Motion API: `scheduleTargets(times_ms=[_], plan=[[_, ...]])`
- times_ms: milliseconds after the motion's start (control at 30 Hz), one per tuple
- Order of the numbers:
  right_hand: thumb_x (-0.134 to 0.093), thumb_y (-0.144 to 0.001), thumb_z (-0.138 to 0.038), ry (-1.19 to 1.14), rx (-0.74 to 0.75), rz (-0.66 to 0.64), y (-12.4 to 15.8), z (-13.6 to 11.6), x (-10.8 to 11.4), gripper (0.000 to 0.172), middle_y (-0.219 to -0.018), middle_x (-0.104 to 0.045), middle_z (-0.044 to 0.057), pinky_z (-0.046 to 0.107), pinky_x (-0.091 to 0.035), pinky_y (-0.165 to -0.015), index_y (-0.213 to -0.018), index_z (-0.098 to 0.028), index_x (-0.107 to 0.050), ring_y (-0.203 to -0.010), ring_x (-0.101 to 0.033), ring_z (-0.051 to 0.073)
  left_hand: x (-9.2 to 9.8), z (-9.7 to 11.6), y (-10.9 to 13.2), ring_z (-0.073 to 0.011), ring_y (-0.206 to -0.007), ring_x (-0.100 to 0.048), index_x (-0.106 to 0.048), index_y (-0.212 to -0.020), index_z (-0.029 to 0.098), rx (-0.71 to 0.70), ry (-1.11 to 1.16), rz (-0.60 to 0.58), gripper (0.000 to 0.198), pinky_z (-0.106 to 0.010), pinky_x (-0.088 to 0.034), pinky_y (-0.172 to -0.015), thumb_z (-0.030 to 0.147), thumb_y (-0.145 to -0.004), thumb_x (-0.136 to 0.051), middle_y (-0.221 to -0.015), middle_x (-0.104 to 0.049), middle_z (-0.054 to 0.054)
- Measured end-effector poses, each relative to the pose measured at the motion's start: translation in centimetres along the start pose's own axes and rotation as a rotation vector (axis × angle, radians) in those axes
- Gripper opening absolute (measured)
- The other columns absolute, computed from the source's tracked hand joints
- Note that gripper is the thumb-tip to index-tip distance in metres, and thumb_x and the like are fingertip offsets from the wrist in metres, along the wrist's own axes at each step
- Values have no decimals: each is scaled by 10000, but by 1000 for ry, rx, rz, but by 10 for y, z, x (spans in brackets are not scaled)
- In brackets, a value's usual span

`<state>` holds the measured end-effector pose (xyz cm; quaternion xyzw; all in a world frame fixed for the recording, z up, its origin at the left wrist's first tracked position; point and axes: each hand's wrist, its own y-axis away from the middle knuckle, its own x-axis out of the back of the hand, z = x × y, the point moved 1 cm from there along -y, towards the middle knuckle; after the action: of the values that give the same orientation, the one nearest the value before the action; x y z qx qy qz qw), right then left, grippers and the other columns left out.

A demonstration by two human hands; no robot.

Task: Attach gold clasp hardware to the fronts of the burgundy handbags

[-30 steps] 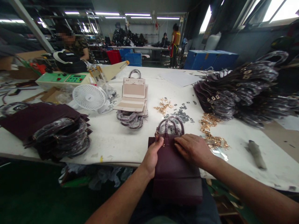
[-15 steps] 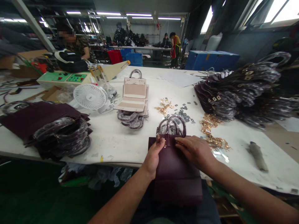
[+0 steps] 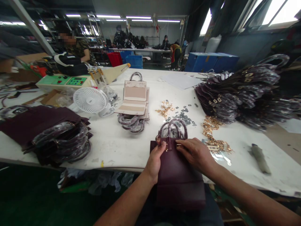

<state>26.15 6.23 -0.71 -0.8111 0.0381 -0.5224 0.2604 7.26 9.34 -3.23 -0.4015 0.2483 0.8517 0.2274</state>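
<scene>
A dark burgundy handbag (image 3: 181,185) with plastic-wrapped handles (image 3: 178,123) leans at the table's near edge, over my lap. My left hand (image 3: 154,163) grips its left upper side, thumb pressed on the front beside a small gold fitting (image 3: 166,146). On the upper front, right of the middle strap, the fingers of my right hand (image 3: 198,154) close on a small gold metal fitting (image 3: 179,145) lying against the leather. Those fingers hide part of it. Beyond the bag lie gold fittings (image 3: 166,108) and small grey metal plates (image 3: 185,116); more gold pieces (image 3: 216,145) lie right of it.
Stacked burgundy bag pieces (image 3: 44,122) lie left, a larger pile (image 3: 237,91) right. A white fan (image 3: 90,100) and beige panels with handles (image 3: 135,91) stand on the white table (image 3: 113,147). A grey wrapped tool (image 3: 261,158) lies right. People work behind.
The gold fitting under my right fingers shows more clearly now. Both hands keep nearly the same hold on the bag. A person in the background has bent lower.
</scene>
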Motion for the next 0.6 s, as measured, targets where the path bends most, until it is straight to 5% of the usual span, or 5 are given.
scheduleTargets(times_ms=[167, 467, 600], plan=[[-679, -986, -319, -98, -159, 0, 4, -6, 0, 76, -968, -748, 17, 374, -488, -822, -988, -288, -749, -885, -667, 235, 5, 0, 1, -304, -1070, -740, -656, -1335, 109, 11, 21, -38, 503, -440, -532, -1045, 431, -950, -691, -1112, -777, -154], [-636, -982, -301, -14, -79, 89, 4, -17, -4, 116, -883, -744, 15, 417, -555, -742, -925, -292, -737, -804, -712, 254, -16, 0, 16, -394, -1126, -717, -749, -1229, 172, -115, -55, -21, 502, -529, -527, -1041, 466, -826, -806, -1150, -767, -189], [-616, -976, -359, 111, -75, 297, 26, -38, 2, 309, -1108, -753, 75, 502, -607, -785, -1277, -330, -680, -935, -733, 321, -30, 6, 27, -416, -1196, -676, -781, -1165, 164, -222, -145, -21, 502, -527, -522, -1043, 457, -764, -860, -1179, -760, -187]])
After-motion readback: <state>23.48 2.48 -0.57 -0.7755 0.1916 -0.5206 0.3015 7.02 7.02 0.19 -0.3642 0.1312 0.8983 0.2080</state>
